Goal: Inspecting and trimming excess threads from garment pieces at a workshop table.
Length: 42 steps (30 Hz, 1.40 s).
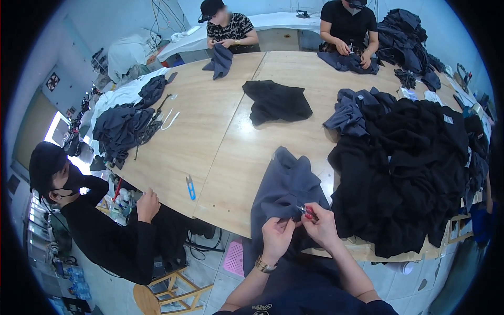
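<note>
A dark blue-grey garment (286, 178) lies over the table's near edge and hangs down in front of me. My left hand (278, 236) pinches a bit of its cloth between thumb and fingers. Close beside it, my right hand (320, 226) is closed round small red-handled thread snips (310, 211), whose metal tips point toward the cloth by my left fingers. What the tips touch is too small to make out. Just right of my hands rises a big heap of black garments (399, 173).
A single black garment (278, 102) lies mid-table. Blue thread snips (190, 188) rest near the left edge, by a seated person (105, 220). Two people (231, 31) work cloth at the far side. More dark garments (123, 128) are piled at left. A wooden stool (173, 294) stands below.
</note>
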### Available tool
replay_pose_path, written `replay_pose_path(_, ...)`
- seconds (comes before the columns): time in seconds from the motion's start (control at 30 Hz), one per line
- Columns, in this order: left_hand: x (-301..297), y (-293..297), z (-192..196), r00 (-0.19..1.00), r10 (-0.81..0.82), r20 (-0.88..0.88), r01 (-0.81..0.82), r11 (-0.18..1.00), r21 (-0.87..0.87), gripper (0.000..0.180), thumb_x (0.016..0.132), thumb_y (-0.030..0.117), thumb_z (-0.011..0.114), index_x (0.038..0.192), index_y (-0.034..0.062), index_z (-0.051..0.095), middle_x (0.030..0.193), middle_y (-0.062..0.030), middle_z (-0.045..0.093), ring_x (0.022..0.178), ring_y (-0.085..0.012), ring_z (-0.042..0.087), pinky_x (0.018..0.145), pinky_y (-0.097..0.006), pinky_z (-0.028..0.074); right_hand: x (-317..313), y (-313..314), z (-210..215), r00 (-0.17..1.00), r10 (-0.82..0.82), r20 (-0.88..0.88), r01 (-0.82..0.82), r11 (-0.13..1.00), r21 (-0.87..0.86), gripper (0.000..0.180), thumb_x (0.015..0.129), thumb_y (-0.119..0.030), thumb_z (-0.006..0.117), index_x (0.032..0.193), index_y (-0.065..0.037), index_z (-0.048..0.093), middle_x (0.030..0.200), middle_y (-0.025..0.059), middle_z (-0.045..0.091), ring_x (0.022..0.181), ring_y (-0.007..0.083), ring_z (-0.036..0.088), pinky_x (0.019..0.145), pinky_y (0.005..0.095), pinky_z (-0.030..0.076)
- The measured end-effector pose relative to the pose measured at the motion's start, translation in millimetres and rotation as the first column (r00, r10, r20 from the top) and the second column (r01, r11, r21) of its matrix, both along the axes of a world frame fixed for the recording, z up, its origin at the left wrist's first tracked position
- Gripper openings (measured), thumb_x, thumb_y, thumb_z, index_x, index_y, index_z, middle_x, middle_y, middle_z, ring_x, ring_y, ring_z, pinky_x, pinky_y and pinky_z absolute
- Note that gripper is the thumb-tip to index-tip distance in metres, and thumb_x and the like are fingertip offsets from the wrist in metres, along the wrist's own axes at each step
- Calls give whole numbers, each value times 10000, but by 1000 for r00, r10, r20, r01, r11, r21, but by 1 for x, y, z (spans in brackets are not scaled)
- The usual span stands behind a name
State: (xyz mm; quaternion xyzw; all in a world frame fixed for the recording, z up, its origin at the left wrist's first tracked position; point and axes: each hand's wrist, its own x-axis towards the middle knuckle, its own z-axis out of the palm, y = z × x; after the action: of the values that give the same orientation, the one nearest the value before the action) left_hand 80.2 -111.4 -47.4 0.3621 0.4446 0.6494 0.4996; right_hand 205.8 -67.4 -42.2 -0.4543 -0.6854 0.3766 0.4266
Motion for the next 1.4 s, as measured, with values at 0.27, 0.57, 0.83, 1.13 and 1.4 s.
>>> replay_pose_path(0.27,-1,3,-3,999,-45,4,45,999,-18,182,859,-76,492,1038,-96,518,1005,-145,608,885,-191,623,803,-289,517,3,1,8,999,27,-26,-30,992,-124,152,765,-16,600,912,16,582,622,54,571,565,47,522,517,219,419)
replay_pose_path(0.57,-4,7,8,994,12,108,-9,1000,-24,159,845,-85,510,1003,-77,527,978,-125,583,900,-173,599,830,-324,528,2,0,-2,970,-41,-239,-29,958,-284,142,858,-10,523,978,31,585,848,25,613,781,37,550,666,171,450)
replay_pose_path(0.83,0,2,3,999,2,32,-1,999,-37,187,844,-89,513,1030,-88,523,1020,-146,584,910,-175,598,832,-321,523,-2,-8,-4,986,-70,-149,66,997,-34,180,776,-42,612,946,14,595,635,49,588,526,33,489,494,208,407)
replay_pose_path(1.13,0,3,5,974,14,225,-3,999,-46,150,846,-72,525,994,-52,541,960,-109,594,869,-152,597,830,-340,531,0,-8,0,965,-141,-223,104,980,-172,146,804,-103,628,850,15,555,579,47,497,501,60,426,474,220,356)
replay_pose_path(1.4,-5,8,7,884,23,467,29,994,-103,133,851,-33,540,979,0,557,942,-59,604,841,-141,599,848,-349,520,9,-15,-6,998,-51,30,52,998,-41,236,839,-225,614,799,-3,544,595,99,504,480,196,483,472,298,373)
